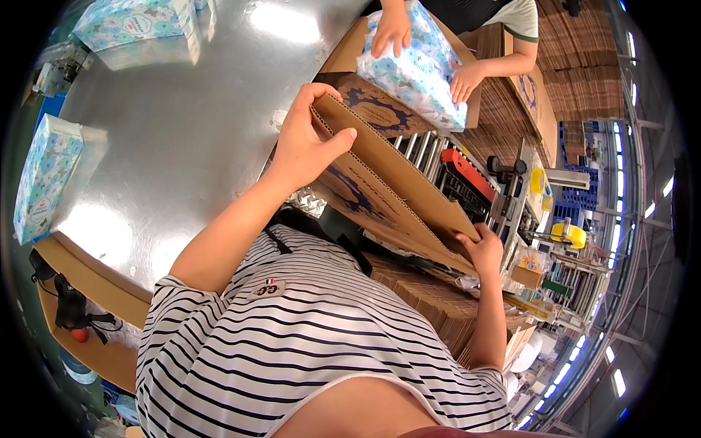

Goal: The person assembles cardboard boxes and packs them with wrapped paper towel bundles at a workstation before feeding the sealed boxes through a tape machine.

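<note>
A brown cardboard box (365, 201) with a dark blue print is in front of me, partly folded, its two long walls close together. My left hand (303, 146) grips its far-left end, with the thumb over one edge and the fingers bent round the corner. At the opposite end my right hand (483, 252) is closed on the box's edge; some of its fingertips are hidden behind the cardboard. Just beyond, another open carton (387, 109) holds a light blue floral package (416, 69), and a co-worker's two hands press on that package.
A shiny metal table (182, 124) lies to the left, with floral packages (51, 171) at its edges. Conveyor rollers (422, 150) and a red-and-black device (467, 175) are at right. Stacked flat cardboard (584, 66) stands at far right. A large open carton (95, 274) is at lower left.
</note>
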Demonstrator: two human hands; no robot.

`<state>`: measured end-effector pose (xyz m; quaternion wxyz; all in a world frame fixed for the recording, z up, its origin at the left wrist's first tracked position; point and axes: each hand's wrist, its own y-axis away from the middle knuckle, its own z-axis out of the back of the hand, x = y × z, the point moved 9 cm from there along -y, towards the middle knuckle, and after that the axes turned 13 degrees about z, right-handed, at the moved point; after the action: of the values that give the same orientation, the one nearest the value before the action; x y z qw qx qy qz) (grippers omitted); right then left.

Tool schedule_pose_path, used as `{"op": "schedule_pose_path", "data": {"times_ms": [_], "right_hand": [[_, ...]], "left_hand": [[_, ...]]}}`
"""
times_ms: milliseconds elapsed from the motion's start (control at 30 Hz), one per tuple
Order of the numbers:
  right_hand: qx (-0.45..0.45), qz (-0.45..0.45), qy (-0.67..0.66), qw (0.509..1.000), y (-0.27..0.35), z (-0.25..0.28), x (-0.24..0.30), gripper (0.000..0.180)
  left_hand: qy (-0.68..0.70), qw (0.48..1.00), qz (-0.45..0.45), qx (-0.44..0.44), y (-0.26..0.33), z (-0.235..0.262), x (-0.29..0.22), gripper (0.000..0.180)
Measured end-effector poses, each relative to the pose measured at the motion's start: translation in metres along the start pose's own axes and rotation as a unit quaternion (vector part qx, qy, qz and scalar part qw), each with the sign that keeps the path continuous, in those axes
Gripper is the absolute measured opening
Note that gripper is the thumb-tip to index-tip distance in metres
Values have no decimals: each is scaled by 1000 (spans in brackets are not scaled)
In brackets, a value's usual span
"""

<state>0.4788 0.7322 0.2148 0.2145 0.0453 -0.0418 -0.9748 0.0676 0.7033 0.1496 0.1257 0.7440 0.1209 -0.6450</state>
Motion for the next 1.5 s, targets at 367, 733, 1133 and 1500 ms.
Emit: {"op": "schedule_pose_path", "data": {"times_ms": [367, 733, 1133, 1500], "right_hand": [[-57, 17, 42, 997, -70, 17, -31, 58], [-104, 171, 12, 980, -190, 16, 100, 64], [-17, -95, -110, 989, 7, -8, -52, 85], [253, 72, -333, 905, 39, -54, 71, 66]], "left_hand": [[-16, 1000, 22, 9, 65, -2, -14, 46], [-306, 847, -358, 247, 81, -131, -51, 47], [-631, 627, -88, 449, 90, -213, 156, 51], [-466, 706, -276, 457, 117, -238, 130, 70]]}}
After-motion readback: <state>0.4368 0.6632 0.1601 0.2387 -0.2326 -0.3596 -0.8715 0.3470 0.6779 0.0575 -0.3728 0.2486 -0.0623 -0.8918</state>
